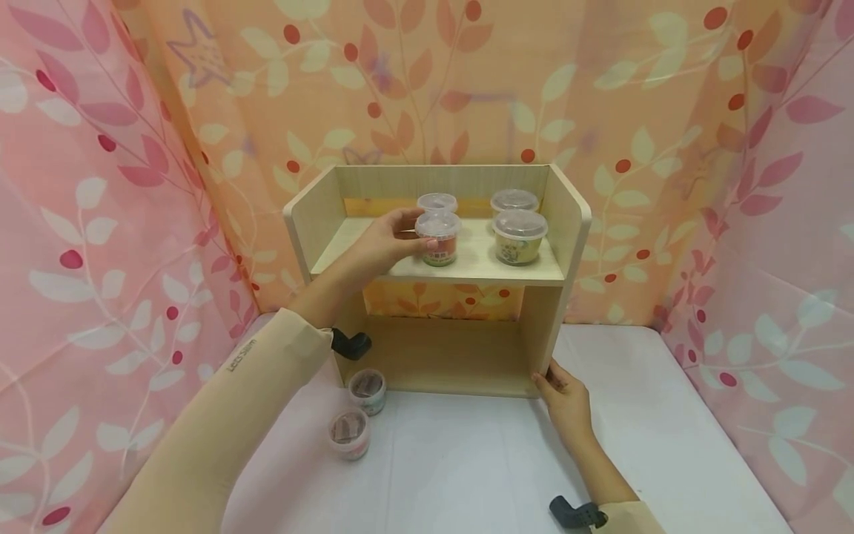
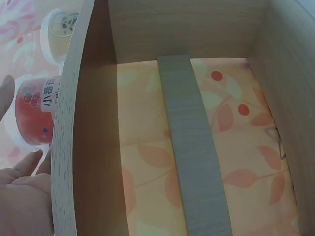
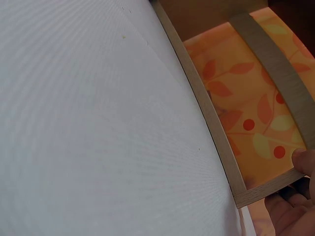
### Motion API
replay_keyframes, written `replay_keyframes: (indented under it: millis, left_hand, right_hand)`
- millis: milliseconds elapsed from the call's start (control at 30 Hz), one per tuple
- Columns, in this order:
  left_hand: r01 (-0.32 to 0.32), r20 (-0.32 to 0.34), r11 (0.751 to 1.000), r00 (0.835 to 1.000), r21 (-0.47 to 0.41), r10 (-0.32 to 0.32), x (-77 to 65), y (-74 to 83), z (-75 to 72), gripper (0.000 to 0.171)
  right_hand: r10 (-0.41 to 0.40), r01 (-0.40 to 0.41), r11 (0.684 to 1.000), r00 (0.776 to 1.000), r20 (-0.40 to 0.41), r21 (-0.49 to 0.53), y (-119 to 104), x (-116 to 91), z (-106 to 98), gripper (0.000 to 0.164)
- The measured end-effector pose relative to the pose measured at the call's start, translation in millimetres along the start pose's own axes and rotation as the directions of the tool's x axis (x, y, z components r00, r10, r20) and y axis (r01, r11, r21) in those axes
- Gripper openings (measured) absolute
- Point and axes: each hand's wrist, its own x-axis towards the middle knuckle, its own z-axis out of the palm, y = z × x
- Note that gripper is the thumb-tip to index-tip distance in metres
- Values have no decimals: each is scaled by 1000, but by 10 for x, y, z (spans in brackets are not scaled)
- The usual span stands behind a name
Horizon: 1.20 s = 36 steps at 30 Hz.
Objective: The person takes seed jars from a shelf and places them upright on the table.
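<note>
My left hand [image 1: 383, 243] holds a small clear-lidded tub with red contents [image 1: 440, 241] at the front of the upper shelf [image 1: 477, 256]. The left wrist view shows this red tub [image 2: 37, 110] between thumb and fingers, partly hidden by the shelf board. Directly behind it stands another lidded tub [image 1: 437, 202]. To the right are a yellow-green tub [image 1: 519, 241] and one more tub [image 1: 514, 199] behind that. My right hand [image 1: 565, 400] pinches the lower front edge of the wooden rack's right side panel [image 3: 273, 189], thumb inside and fingers outside.
Two more lidded tubs, one [image 1: 368, 391] by the rack's lower left corner and one [image 1: 349, 434] nearer, stand on the white tabletop [image 1: 467, 460]. The rack's lower compartment [image 1: 440, 352] has side walls. Floral curtains [image 1: 427, 89] surround the table.
</note>
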Motion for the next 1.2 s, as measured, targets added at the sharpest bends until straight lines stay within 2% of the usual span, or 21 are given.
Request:
replay_keyframes:
  millis: [200,367,633,867,1000,1200]
  left_hand:
    - [-20,7,1000,1000,-13,20,72,4,50,75]
    - [-11,-1,1000,1000,-29,11,86,36,82,75]
    - [15,-32,999,999,-50,-16,36,101,122,75]
    - [-28,-11,983,1000,-182,26,-67,190,135,70]
    - [-57,-17,987,998,-153,55,-144,236,109,70]
    - [-67,-26,990,998,-127,64,-305,274,76,70]
  right_hand:
    - [2,-2,1000,1000,2,2,-178,-50,0,56]
    - [-2,2,1000,1000,5,-28,-332,-95,-10,55]
    - [-4,3,999,1000,-16,-32,-33,-26,5,57]
    - [-30,29,999,999,-28,-24,39,2,4,58]
    - [-16,16,1000,1000,-25,-6,36,6,8,57]
    - [-18,18,1000,1000,-20,0,14,4,10,58]
